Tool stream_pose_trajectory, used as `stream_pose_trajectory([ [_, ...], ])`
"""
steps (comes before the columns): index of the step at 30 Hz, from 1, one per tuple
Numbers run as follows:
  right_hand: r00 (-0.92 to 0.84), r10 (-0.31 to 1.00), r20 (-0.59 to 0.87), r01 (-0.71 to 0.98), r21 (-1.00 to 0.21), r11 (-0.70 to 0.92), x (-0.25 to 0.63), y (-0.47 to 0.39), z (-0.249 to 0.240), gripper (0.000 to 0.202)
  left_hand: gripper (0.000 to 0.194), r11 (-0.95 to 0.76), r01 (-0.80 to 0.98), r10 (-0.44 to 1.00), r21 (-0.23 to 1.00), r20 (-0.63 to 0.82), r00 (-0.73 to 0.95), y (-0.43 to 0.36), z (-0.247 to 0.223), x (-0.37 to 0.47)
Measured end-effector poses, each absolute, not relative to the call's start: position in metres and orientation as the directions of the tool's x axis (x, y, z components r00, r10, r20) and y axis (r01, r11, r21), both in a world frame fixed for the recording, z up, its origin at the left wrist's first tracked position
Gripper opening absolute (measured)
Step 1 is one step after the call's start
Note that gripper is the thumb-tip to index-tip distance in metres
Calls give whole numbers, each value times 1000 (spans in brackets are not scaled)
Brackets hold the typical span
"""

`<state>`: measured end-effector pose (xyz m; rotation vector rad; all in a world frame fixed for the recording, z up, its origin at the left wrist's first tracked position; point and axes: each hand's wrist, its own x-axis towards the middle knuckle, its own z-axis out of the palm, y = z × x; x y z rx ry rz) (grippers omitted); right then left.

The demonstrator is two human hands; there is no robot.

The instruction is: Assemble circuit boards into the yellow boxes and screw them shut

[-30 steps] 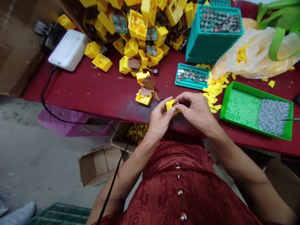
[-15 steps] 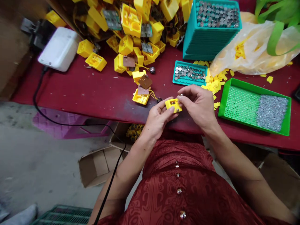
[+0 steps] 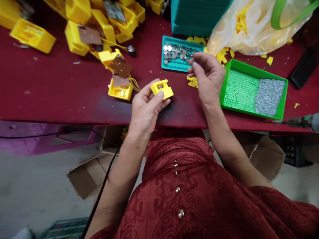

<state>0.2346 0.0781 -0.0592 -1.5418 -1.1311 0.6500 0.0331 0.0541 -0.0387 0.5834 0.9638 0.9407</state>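
Note:
My left hand [image 3: 147, 106] grips a small yellow plastic housing [image 3: 161, 90], thumb across its face; a bit of metal shows in its recess. Away to the right, my right hand [image 3: 208, 78] hovers at the front right corner of a small teal tray [image 3: 163, 63] of round silver button cells [image 3: 178, 52]. Its fingers are curled loosely, with a gap between thumb and index finger, and I make out nothing in them. Small yellow plastic pieces [image 3: 192, 82] lie just below that hand. Left of the housing sits an open yellow case [image 3: 119, 92] with wires and a brown circuit board [image 3: 121, 66].
A green basket [image 3: 225, 103] with small metal parts [image 3: 270, 96] stands right of my right hand. Behind are stacked teal trays [image 3: 194, 16] and a plastic bag [image 3: 234, 39]. Yellow cases [image 3: 32, 35] crowd the back left. A screwdriver-like tool [image 3: 296, 121] juts in at right.
My right hand has moved off the housing toward the teal tray; the silver piece at its fingertips no longer shows. The housing stays in my left hand. The view has shifted right and closer.

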Motion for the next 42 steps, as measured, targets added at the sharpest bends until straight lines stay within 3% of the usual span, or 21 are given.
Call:
stream_pose_trajectory([
  [5,420,907,15,100,-995,-30,239,71,-44,8,39,472,-419,881,775,-404,245,52,-39,32],
  [10,281,955,-92,-146,-988,-52,231,51,-31,30,42,512,-430,858,744,-422,292,47,-34,33],
  [13,213,970,-116,-199,-977,-74,221,41,-18,28,42,516,-418,854,748,-416,312,44,-32,33],
  [20,90,993,-71,174,-981,-86,197,31,-1,8,48,478,-344,865,808,-366,344,38,-36,35],
  [24,103,986,-131,383,-909,-161,192,38,-6,11,50,402,-330,894,854,-289,342,33,-36,33],
  [28,74,994,-75,367,-925,-97,199,40,-6,32,47,423,-349,880,836,-287,378,30,-32,29],
  [31,165,983,81,376,-927,13,222,28,0,20,43,506,-365,840,781,-352,412,31,-29,27],
  [33,311,920,238,540,-841,36,244,11,4,10,38,543,-384,825,747,-390,409,34,-28,26],
  [35,347,875,339,713,-701,-11,264,-10,5,5,30,543,-398,832,740,-409,374,37,-27,25],
  [39,216,920,326,906,-419,-64,282,-49,-6,15,18,508,-365,857,780,-415,306,43,-26,26],
  [42,146,933,328,959,-280,-52,275,-61,-23,25,17,517,-335,849,787,-423,316,44,-26,29],
])
